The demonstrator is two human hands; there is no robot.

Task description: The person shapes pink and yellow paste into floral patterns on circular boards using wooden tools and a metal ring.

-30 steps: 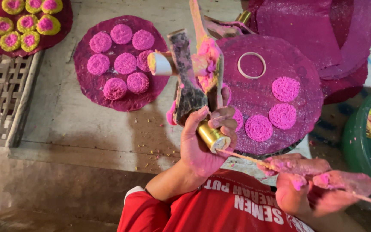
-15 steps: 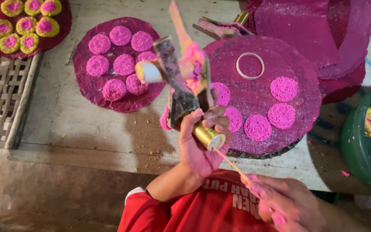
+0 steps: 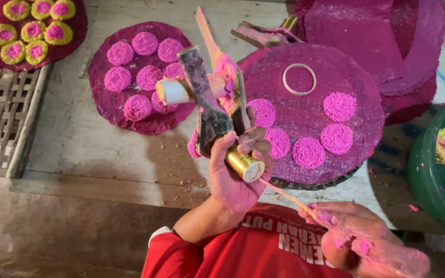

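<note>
The left hand (image 3: 235, 172) is held up in the middle of the view, with its fingers wrapped tight around a wooden press (image 3: 209, 105). The press is made of dark, stained slats that stick up and tilt left. Pink paste is smeared on its upper part, and a short pale tube pokes out of its left side. A gold cap (image 3: 244, 163) shows at the bottom, just under the fingers. The palm is turned away, so how the press sits inside the grip is hidden.

The right hand (image 3: 359, 242) is low on the right and covered in pink paste (it is blurry and partly cut off by the edge). Its fingers are pinched together on a thin stick (image 3: 284, 194) that runs up to the gold cap.

Behind the press lies a round purple mat (image 3: 356, 77) with four pink discs and a white ring (image 3: 298, 79) on it. The press hides part of the mat's left side. To the left is a second mat (image 3: 101, 105) with seven pink discs, one half covered by the tube. A third mat with yellow-edged discs is cut off at the top left corner, above a woven tray (image 3: 1, 123). A green tub (image 3: 426, 175) with pink and yellow paste is cut off at the right.
</note>
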